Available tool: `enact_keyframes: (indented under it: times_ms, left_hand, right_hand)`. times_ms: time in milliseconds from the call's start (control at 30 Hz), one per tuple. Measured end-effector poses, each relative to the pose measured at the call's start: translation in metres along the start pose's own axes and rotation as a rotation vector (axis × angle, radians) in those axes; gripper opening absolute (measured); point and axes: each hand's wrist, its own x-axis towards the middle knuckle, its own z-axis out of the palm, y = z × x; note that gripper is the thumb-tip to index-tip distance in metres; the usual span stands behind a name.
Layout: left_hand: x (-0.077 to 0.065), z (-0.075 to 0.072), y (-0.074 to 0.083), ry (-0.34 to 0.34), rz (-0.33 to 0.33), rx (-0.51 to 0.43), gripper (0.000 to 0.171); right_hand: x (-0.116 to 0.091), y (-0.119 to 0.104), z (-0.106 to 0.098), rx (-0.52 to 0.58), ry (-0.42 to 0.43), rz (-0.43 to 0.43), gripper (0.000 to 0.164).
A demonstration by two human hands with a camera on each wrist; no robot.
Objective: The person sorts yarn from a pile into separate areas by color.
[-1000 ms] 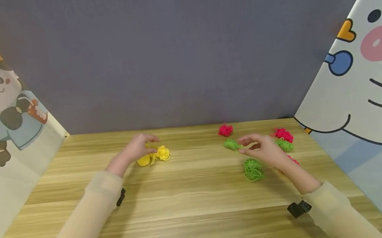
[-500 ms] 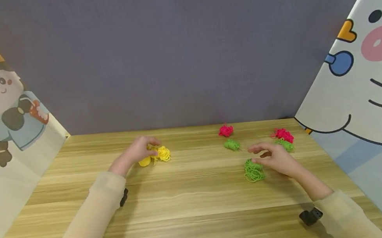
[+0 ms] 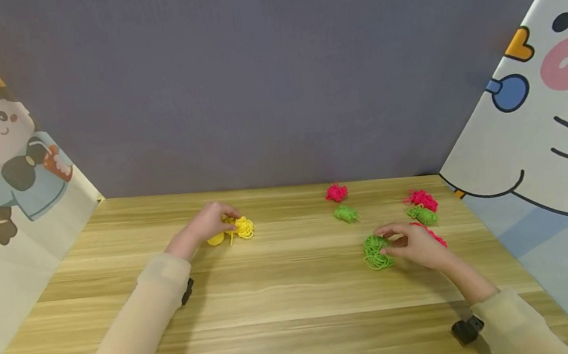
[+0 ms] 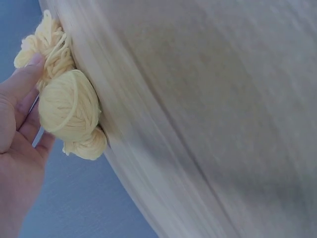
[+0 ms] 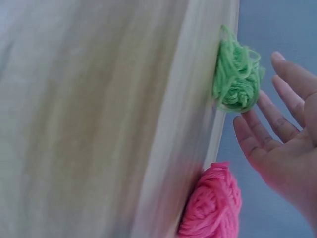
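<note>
My left hand is at a loose tangled yellow yarn bundle at the back left, pinching it with the thumb on the near side and fingers behind. Next to it sit a wound yellow yarn ball and a smaller yellow ball. On the right, my right hand reaches over a tangled green yarn ball, thumb and fingers spread at its side. In the right wrist view those fingers are extended, fingertips right at the green ball. A pink yarn ball lies near that hand.
Farther back on the wooden table lie a pink yarn ball and a small green one. Another pink ball and green ball sit at the right. A grey panel stands behind, with printed side panels.
My right hand has moved from beside the small green ball toward me, down to the tangled green ball. My left hand has shifted slightly right, its fingers lowering onto the loose yellow yarn.
</note>
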Motion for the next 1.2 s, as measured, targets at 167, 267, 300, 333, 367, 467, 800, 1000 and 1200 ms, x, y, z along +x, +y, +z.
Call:
enact_keyframes:
  times_ms: [167,267,300,333,367,467,800,1000,1200]
  left_hand:
    - [0.001,-0.001,0.001,-0.009,-0.005,0.017,0.028]
    - [0.002,-0.001,0.000,-0.016,-0.004,0.023,0.027]
    - [0.002,-0.001,0.000,-0.017,-0.005,0.024,0.027]
    - [0.002,0.000,0.000,-0.020,-0.003,0.028,0.027]
    - [0.003,0.000,-0.001,-0.022,-0.002,0.033,0.027]
    - [0.004,0.000,-0.001,-0.027,-0.006,0.044,0.027]
    - [0.006,0.000,0.001,-0.049,-0.004,0.098,0.026]
    - [0.007,0.002,-0.002,-0.040,0.013,0.113,0.024]
    - [0.008,0.005,-0.004,-0.037,0.008,0.127,0.024]
  right_hand:
    - [0.000,0.005,0.002,0.015,-0.019,-0.038,0.040]
    - [0.001,0.008,0.003,-0.014,-0.024,-0.042,0.040]
    - [0.002,0.009,0.004,-0.019,-0.024,-0.038,0.040]
    - [0.002,0.009,0.004,-0.025,-0.031,-0.034,0.039]
    - [0.003,0.010,0.004,-0.030,-0.038,-0.030,0.039]
    - [0.005,0.012,0.004,-0.031,-0.065,-0.015,0.039]
    - [0.009,0.016,0.004,-0.040,-0.107,0.019,0.035]
    - [0.013,0.019,0.004,-0.070,-0.112,0.013,0.033]
    - [0.015,0.019,0.004,-0.050,-0.123,0.020,0.031]
